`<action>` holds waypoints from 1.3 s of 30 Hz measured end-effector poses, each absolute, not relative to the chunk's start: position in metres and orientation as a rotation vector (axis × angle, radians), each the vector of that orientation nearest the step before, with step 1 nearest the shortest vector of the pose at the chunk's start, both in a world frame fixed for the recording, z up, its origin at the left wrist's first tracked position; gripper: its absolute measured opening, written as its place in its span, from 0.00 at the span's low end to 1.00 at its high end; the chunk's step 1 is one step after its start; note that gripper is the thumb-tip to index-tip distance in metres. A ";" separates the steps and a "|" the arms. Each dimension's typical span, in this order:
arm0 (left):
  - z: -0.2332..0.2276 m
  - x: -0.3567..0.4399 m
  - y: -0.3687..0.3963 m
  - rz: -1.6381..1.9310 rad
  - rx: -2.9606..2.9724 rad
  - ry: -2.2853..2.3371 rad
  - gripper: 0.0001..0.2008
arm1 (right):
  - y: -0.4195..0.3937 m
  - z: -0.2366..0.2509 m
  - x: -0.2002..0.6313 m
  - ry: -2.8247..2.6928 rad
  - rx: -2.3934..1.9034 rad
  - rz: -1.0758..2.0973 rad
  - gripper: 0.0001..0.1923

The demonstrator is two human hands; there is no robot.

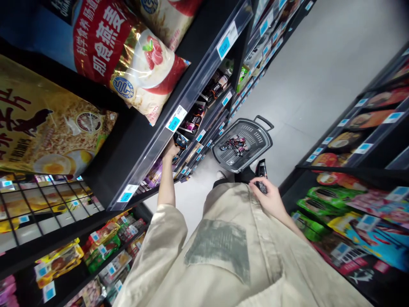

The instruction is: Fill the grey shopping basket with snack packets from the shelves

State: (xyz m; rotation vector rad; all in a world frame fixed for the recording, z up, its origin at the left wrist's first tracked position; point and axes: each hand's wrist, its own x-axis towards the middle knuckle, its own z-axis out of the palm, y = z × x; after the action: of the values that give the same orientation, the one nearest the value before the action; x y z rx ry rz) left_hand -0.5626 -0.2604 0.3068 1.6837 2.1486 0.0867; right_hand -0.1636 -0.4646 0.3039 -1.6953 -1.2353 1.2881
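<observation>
**Figure: Left hand on a small packet at the shelf edge, basket waiting on the floor**

From my remote seat I read the scene outward from the small dark packet (180, 140). It sits at the front edge of a middle shelf (204, 128), just behind the clear price-tag rail, and the left hand (171, 150) is closed around it from below, arm stretched up from a pale sleeve. The right hand (267, 195) hangs near the waist and grasps a dark handheld device (262, 172), its fingers curled over the lower part; what kind of device it is, I cannot tell.

Beyond the hands, a grey shopping basket (255, 147) stands on the pale floor between the two shelf runs, well apart from the shelf edge, with several similar small packets lying on its bottom. Large oatmeal bags (131, 55) fill the upper shelf; blue price tags (176, 118) line each rail. Coloured snack packs (319, 204) stock the facing shelves along the right edge of the aisle.

I judge the step in hand to be the pick: the packet is gripped but has not left the shelf. The next move calls for lifting it clear of the rail, then carrying it down across the aisle to the basket without knocking neighbouring stock.
</observation>
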 end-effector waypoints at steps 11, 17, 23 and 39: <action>0.239 -0.546 -0.297 -0.109 1.657 2.467 0.33 | -0.458 0.308 -0.170 -1.242 -1.685 1.329 0.16; 0.227 -0.547 -0.262 0.185 1.528 2.455 0.29 | -0.462 0.309 -0.167 -1.182 -1.706 1.341 0.17; 0.232 -0.557 -0.264 0.416 1.536 2.346 0.32 | -0.462 0.309 -0.167 -1.195 -1.694 1.353 0.17; 0.236 -0.541 -0.272 -0.200 1.475 2.449 0.30 | -0.455 0.319 -0.173 -1.139 -1.480 1.384 0.32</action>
State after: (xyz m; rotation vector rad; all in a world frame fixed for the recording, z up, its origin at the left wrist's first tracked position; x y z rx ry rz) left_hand -0.5411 -0.2717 0.2361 1.4751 2.4487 -0.1999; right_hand -0.1726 -0.4548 0.3192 -1.4804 -1.1393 1.3838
